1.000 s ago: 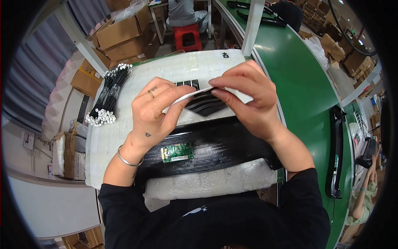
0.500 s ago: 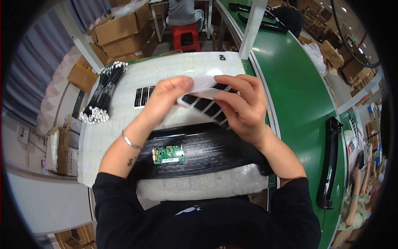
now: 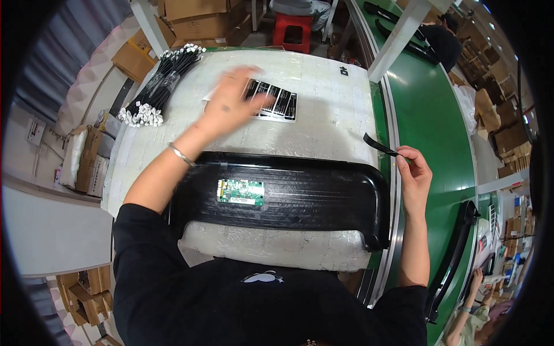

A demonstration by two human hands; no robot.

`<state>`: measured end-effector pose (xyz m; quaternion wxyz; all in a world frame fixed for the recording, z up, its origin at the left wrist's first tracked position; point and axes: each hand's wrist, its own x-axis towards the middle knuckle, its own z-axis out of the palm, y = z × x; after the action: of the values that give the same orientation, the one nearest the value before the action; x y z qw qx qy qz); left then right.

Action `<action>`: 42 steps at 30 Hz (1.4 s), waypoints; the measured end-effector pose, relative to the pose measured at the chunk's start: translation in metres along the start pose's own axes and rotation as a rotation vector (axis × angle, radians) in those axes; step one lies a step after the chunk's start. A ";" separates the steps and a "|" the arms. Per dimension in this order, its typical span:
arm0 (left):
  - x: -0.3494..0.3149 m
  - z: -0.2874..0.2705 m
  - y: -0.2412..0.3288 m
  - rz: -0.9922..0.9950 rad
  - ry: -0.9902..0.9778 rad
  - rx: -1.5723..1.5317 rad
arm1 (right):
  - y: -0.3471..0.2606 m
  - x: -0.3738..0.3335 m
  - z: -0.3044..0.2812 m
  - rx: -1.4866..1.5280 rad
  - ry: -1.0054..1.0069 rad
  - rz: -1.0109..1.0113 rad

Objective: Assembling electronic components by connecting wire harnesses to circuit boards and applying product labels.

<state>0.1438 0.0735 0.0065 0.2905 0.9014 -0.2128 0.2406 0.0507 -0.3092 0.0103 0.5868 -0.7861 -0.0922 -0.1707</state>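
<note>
My right hand (image 3: 414, 173) pinches one end of a black label strip (image 3: 378, 144), which curls up to the left over the table's right edge. Blurred by motion, my left hand (image 3: 231, 106) is open, thumb apart from the fingers, above a sheet of black labels (image 3: 277, 101) on white backing. The hand hides the sheet's left part. Closer to me lies a long black plastic housing (image 3: 311, 196), hollow side up. A green circuit board (image 3: 241, 192) rests inside it, left of the middle.
A bundle of black cables with white connectors (image 3: 158, 86) lies at the table's far left. Right of the padded white table (image 3: 334, 127) runs a green conveyor (image 3: 447, 155) carrying another black housing (image 3: 453, 259). A white post (image 3: 398, 43) stands between them. Co-workers sit farther off.
My hands have parted. The label sheet, held in both before, now lies on the table; my right hand has moved right and nearer with a single black strip.
</note>
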 end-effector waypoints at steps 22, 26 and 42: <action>-0.012 -0.068 0.137 0.341 -0.357 0.281 | -0.098 0.023 0.047 0.496 -0.189 -0.004; -0.005 -0.069 0.143 -0.255 -0.368 -0.887 | -0.103 0.009 0.047 0.511 -0.187 -0.033; -0.013 -0.057 0.146 -0.049 -0.160 -0.820 | -0.105 0.003 0.058 0.459 0.059 -0.105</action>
<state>0.0398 0.0041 0.1016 0.6133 0.7319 -0.2913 0.0581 0.0261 -0.2234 0.0906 0.7429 -0.6209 -0.1522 -0.1986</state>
